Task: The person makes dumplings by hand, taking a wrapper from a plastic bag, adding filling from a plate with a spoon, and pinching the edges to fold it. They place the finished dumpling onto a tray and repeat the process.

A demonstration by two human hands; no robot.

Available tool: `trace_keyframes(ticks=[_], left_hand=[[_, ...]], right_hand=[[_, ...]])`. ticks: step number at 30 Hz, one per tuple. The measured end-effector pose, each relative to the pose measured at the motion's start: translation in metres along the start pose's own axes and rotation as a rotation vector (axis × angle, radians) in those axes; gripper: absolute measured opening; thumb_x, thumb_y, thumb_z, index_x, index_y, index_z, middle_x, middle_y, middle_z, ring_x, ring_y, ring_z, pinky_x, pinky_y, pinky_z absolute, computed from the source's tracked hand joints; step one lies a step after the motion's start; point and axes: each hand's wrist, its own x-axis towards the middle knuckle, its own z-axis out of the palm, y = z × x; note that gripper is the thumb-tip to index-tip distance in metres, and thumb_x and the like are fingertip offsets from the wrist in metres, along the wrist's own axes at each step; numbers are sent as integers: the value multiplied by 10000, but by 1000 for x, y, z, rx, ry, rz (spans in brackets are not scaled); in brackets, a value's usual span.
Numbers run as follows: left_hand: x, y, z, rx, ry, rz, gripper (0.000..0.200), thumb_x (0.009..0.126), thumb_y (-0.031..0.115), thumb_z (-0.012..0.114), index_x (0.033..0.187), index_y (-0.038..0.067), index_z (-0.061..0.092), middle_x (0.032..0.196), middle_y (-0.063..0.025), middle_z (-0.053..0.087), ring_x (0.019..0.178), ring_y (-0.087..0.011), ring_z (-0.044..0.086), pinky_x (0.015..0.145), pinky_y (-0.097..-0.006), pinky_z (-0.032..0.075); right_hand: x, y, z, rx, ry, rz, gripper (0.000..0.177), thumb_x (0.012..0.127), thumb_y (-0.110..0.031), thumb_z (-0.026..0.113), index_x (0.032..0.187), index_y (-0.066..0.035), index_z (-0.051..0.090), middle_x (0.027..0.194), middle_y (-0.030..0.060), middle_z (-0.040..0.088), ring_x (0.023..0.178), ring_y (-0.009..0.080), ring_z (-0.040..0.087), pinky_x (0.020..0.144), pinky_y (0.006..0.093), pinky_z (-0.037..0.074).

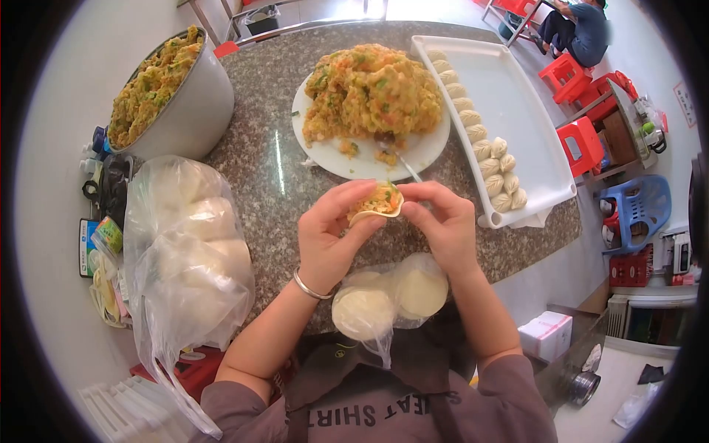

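A dumpling (379, 203), its round wrapper folded up around orange and green filling, is between my hands above the table's near edge. My left hand (336, 225) grips it from the left, and a metal bangle circles that wrist. At its right edge, my right hand (441, 221) pinches the wrapper between thumb and fingers. Just beyond stands a white plate (329, 156) heaped with filling (373, 92), a utensil handle (408, 168) sticking out toward me. Below my hands lie two stacks of round wrappers (363, 311) in clear plastic.
A white tray (521, 111) at the right holds pleated dumplings (484, 151) along its left side. At the left are a large metal pot (192, 100) of filling and a plastic bag (188, 251) of wrapper stacks. A person (580, 33) sits far right near red stools (565, 77).
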Motion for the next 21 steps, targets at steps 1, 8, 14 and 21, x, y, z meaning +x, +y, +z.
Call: trace_keyframes(ticks=[1, 8, 14, 21], left_hand=[[0, -2, 0, 0, -1, -1, 408, 798, -36, 653, 1195, -10, 563, 1159, -142, 588, 1057, -189, 581, 879, -283, 488], [-2, -1, 1, 136, -30, 57, 293, 785, -36, 660, 1073, 17, 657, 1149, -166, 601, 1015, -213, 610, 848, -289, 504], [-2, -1, 0, 72, -55, 93, 246, 795, -51, 644, 1034, 1, 662, 1138, -165, 602, 999, -202, 615, 822, -275, 519], [-3, -3, 2, -55, 74, 5, 196, 815, -50, 633, 1008, -25, 646, 1159, -172, 558, 988, -201, 613, 816, -268, 526]], right_hand=[[0, 2, 1, 0, 1, 1, 168, 818, -32, 654, 980, 7, 668, 887, 76, 648, 818, 122, 606, 747, 251, 473], [-1, 4, -1, -36, 23, -19, 128, 830, -63, 657, 928, 19, 667, 843, 54, 661, 795, 100, 596, 724, 225, 459], [2, 0, 0, 42, -1, 52, 116, 828, -86, 666, 888, 13, 665, 808, 43, 661, 767, 87, 588, 702, 238, 459], [0, -4, 5, -369, 25, -278, 98, 783, -62, 684, 866, -13, 668, 824, 96, 654, 745, 183, 621, 693, 267, 466]])
